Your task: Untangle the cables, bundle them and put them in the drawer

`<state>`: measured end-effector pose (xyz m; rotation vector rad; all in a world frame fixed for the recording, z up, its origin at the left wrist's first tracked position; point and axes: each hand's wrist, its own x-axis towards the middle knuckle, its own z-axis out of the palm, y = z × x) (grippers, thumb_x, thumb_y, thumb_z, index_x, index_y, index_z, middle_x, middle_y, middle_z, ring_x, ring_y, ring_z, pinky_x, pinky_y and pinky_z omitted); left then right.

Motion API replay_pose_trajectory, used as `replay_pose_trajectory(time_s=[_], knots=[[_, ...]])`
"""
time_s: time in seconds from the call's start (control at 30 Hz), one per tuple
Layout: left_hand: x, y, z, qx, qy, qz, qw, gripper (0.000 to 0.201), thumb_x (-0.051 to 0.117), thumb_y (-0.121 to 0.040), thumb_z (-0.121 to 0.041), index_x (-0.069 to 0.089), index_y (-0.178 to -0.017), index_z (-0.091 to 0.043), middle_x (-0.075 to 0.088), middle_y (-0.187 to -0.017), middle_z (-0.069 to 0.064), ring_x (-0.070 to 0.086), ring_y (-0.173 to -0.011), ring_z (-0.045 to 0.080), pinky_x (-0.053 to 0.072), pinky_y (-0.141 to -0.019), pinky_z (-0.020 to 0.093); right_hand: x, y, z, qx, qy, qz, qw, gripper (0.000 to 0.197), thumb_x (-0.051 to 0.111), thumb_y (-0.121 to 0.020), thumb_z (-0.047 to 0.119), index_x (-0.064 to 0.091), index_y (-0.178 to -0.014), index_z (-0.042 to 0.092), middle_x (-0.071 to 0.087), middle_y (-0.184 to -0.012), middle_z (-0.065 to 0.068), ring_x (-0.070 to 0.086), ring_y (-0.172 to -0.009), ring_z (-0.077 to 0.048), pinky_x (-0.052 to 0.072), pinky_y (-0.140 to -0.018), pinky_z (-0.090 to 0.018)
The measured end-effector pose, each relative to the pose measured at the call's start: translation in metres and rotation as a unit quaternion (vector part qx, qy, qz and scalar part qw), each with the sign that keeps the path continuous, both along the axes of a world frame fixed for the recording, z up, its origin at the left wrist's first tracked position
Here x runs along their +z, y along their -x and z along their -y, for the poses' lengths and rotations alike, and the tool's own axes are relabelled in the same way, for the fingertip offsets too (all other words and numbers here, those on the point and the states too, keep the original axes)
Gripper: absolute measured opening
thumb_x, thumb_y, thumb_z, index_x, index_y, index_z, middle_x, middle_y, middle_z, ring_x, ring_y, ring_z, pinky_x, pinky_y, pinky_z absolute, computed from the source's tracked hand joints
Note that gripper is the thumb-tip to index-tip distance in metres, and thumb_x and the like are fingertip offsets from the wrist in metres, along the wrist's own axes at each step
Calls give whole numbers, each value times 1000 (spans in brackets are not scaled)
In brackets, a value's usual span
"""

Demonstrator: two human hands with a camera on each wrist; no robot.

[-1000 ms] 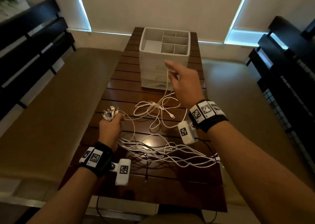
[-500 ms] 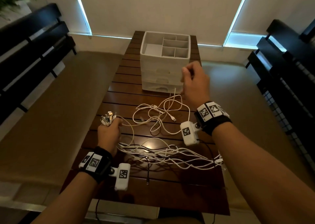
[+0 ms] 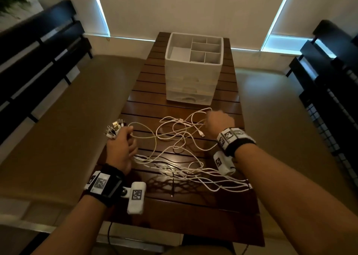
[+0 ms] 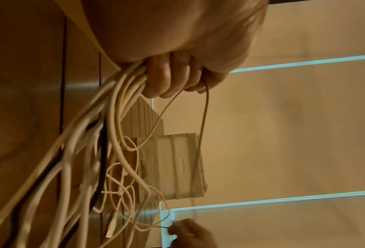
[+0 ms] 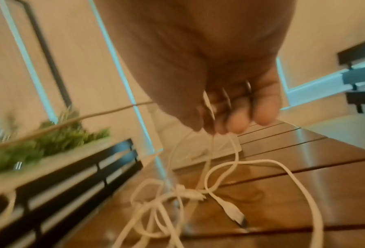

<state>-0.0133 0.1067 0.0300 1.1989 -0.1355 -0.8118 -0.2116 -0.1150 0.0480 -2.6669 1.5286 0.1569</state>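
A person's left hand (image 3: 120,150) grips a bunch of white cables (image 3: 174,163) by their plugs while the right hand (image 3: 219,124) pinches one strand, the tangle lying on the counter (image 3: 193,212) near the white drawer unit (image 3: 193,76).

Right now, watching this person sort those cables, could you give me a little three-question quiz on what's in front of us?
1. True or false: the left hand grips a bunch of white cables with their plug ends sticking out past the fingers.
2. Multiple choice: where is the white drawer unit? A) on the floor, B) at the far end of the wooden table, beyond the hands, C) in the person's lap.
3. Fill in: the right hand pinches a single ____ from the loose tangle.

Key: 1 true. 2 B. 3 cable.
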Motion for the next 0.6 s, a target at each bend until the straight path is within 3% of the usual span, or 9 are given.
replay_pose_trajectory(time_s=[0.07, 0.1, 0.17, 0.2, 0.23, 0.3, 0.4, 0.53, 0.6], knots=[[-9, -1, -3, 4, -25, 9, 1000, 44, 57, -100, -10, 44, -60, -25, 25, -47, -10, 19, -36, 5, 8, -41, 23, 19, 1, 17, -84, -42, 195, 976, 22, 51, -107, 30, 65, -110, 13, 72, -110, -14, 71, -96, -34, 51, -71, -37], [-15, -2, -4, 5, -42, 13, 999, 42, 57, -99, -10, 42, -63, -25, 26, -47, -9, 20, -36, 6, 9, -41, 22, 33, 0, 21, -103, -104, 326, 934, 21, 52, -108, 32, 63, -109, 14, 72, -109, -14, 73, -89, -31, 53, -66, -36], [-24, -2, -4, 8, -79, 19, 997, 38, 57, -99, -10, 46, -66, -22, 28, -48, -8, 22, -36, 6, 13, -39, 19, 63, -4, 20, -78, -218, 544, 807, 13, 56, -107, 31, 59, -111, 19, 72, -113, -13, 76, -80, -25, 60, -57, -35], [-28, -1, -4, 9, -89, 22, 996, 35, 57, -99, -10, 50, -68, -21, 28, -49, -8, 22, -37, 6, 15, -38, 18, 76, -5, 18, -37, -221, 596, 771, 14, 59, -106, 31, 58, -116, 21, 70, -119, -11, 77, -87, -23, 62, -58, -36], [-30, 0, -3, 10, -96, 23, 995, 33, 57, -99, -10, 52, -69, -21, 29, -49, -8, 23, -37, 6, 16, -38, 18, 86, -8, 15, 10, -205, 621, 756, 22, 62, -104, 30, 58, -124, 22, 68, -126, -7, 75, -100, -22, 64, -63, -36], [-33, 0, -1, 17, -113, 26, 993, 31, 57, -98, -10, 53, -70, -20, 31, -49, -8, 24, -38, 6, 17, -37, 18, 95, -13, 8, 78, -152, 605, 777, 43, 65, -101, 34, 54, -142, 23, 60, -142, 0, 64, -125, -15, 64, -83, -36], [-36, -2, -1, 31, -132, 20, 991, 27, 60, -98, -10, 55, -73, -19, 32, -47, -9, 26, -37, 6, 20, -36, 17, 99, -13, -3, 122, -52, 513, 848, 66, 66, -99, 42, 40, -158, 26, 48, -157, 4, 44, -145, -11, 48, -113, -39], [-38, -1, -1, 37, -137, 20, 990, 25, 61, -97, -10, 55, -74, -18, 32, -48, -8, 27, -36, 6, 21, -36, 18, 107, -11, -20, 167, 37, 522, 836, 66, 64, -101, 41, 37, -160, 30, 34, -156, 21, 24, -153, -12, 31, -124, -46], [-38, 1, 0, 36, -137, 27, 990, 23, 60, -98, -10, 55, -76, -17, 32, -48, -8, 27, -36, 6, 20, -37, 17, 104, -12, -17, 189, 35, 414, 890, 64, 58, -103, 45, 34, -161, 35, 29, -164, 19, 13, -159, -19, 20, -125, -64]])
